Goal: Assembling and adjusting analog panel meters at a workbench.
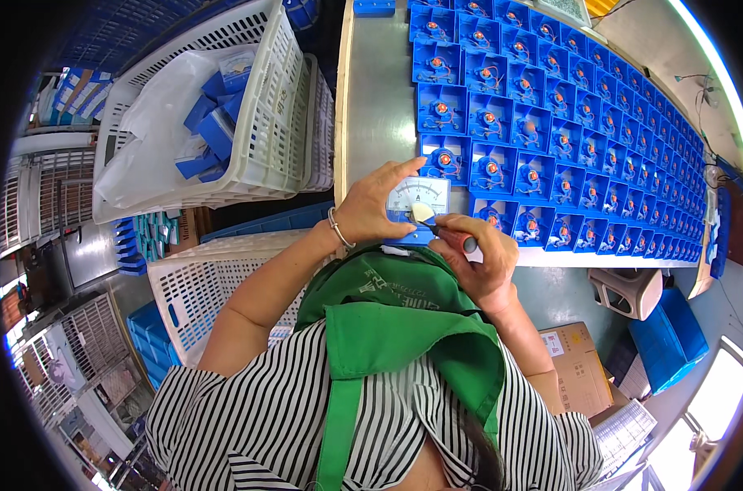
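At the table's near edge, my left hand (373, 203) grips a panel meter (406, 196) with a white dial, a scale arc and a blue housing. Its thumb and fingers press on the left side of the meter. My right hand (487, 260) is closed around a tool with a reddish-brown handle (456, 239). The tool's thin dark end points at the lower part of the dial. A small off-white rounded piece (423, 213) lies over the dial by that tip; whether it belongs to the tool I cannot tell. Right beside the meter stand rows of open blue housings (492, 166) with orange-centred wired parts inside.
The housings cover most of the metal-topped table (379, 110). On the left, a white plastic crate (261, 135) holds a clear bag and several blue meters (216, 131). Another white crate (212, 282) is by my left arm. A cardboard box (576, 368), a stool (625, 290) and a blue bin (670, 340) are at right.
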Motion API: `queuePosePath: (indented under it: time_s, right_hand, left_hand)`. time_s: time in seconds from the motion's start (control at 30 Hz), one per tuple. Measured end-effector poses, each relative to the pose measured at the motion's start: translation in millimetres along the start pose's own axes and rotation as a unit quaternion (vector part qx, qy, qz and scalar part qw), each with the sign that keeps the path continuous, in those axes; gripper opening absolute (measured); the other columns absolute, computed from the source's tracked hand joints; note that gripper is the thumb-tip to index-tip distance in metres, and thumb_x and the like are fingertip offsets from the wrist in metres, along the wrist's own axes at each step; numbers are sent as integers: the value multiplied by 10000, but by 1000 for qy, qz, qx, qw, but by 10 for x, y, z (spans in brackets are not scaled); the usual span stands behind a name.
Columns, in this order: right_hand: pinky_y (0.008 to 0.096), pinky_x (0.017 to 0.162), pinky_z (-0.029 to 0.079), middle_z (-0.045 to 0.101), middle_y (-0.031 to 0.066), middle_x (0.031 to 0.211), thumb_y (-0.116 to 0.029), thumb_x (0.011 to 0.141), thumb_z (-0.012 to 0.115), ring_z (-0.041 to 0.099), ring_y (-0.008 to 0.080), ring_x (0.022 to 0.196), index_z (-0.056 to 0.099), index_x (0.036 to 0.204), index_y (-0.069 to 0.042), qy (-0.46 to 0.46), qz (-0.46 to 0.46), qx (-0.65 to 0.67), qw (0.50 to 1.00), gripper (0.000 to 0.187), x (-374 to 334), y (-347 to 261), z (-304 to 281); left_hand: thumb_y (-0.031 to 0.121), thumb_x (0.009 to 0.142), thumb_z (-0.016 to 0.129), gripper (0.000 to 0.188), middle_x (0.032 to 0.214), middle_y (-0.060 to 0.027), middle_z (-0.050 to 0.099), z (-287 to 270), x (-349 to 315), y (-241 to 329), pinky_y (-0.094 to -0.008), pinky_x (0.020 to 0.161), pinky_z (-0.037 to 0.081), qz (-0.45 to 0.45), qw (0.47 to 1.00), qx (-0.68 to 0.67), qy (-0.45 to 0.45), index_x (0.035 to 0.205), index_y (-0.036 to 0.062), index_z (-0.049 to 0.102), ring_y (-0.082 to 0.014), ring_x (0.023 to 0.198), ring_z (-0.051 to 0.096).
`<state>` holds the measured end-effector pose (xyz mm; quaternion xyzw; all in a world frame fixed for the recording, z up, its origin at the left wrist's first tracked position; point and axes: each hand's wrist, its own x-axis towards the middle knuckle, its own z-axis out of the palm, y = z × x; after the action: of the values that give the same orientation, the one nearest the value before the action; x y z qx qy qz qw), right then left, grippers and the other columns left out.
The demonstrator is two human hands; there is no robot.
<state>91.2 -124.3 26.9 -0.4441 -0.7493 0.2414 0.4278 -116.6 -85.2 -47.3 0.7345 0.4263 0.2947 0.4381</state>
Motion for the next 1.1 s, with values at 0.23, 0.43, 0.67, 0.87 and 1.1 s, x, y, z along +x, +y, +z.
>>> queuePosePath:
  time_s: [0.23, 0.43, 0.67, 0.87, 1.1]
  right_hand:
    - [302, 685, 525, 687, 96, 894, 37, 784, 699, 669, 215, 764, 594, 995, -23, -68, 108, 91, 988, 244, -46, -35, -12]
    - [297, 726, 539, 703, 111, 946, 23, 814, 682, 698, 223, 837, 548, 996, -20, -3, 134, 71, 988, 230, -83, -26, 39]
    - [288, 712, 542, 707, 104, 928, 10, 818, 687, 704, 208, 813, 539, 997, -11, 6, 149, 53, 987, 233, -84, -8, 56]
    - [286, 707, 540, 706, 110, 924, 4, 820, 689, 704, 201, 811, 551, 988, -3, 18, 168, 81, 982, 217, -87, 42, 81]
    - [260, 736, 488, 670, 101, 931, 0, 850, 635, 622, 137, 811, 565, 979, -2, -1, 197, 155, 968, 147, -38, 101, -70]
  left_hand:
    - [283, 580, 804, 961, 1175, -138, 580, -13, -19, -32, -365, 969, 446, 3, 1000, -6, 11, 1429, 150, 374, -284, 1102, 577]
    - [265, 576, 800, 954, 1162, -138, 583, -15, -45, -14, -368, 971, 444, -4, 1000, -2, 23, 1423, 144, 377, -284, 1094, 578]
    - [264, 579, 796, 941, 1156, -137, 585, -11, -49, 20, -367, 973, 443, -14, 1000, 4, 23, 1417, 145, 384, -286, 1091, 579]
    - [277, 583, 789, 934, 1166, -135, 578, 4, -45, 28, -371, 973, 443, -27, 999, 6, 21, 1415, 143, 387, -288, 1097, 572]
    - [284, 590, 785, 918, 1172, -141, 567, 28, -41, 13, -365, 980, 434, -5, 999, 32, 9, 1409, 133, 400, -290, 1095, 568]
